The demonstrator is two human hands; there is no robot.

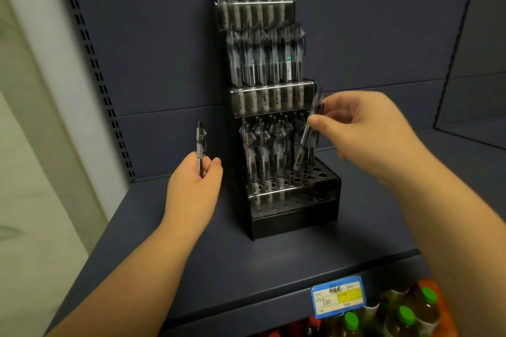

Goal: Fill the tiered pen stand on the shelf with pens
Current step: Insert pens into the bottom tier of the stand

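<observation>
The three-tier stand [293,200] is sitting on the shelf [219,254], its bottom tier partly filled. The left hand [191,186] is gripping one upright pen [201,145]; the right hand [364,128] is pinching another pen [308,131], tilted over the bottom tier's holes.

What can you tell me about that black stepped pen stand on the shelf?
The tiered pen stand is black with shiny metal-looking rims, three steps rising toward the back panel. It stands upright on the dark shelf. The upper two tiers look full of pens; the lowest holds some, with its front and right holes empty.
</observation>
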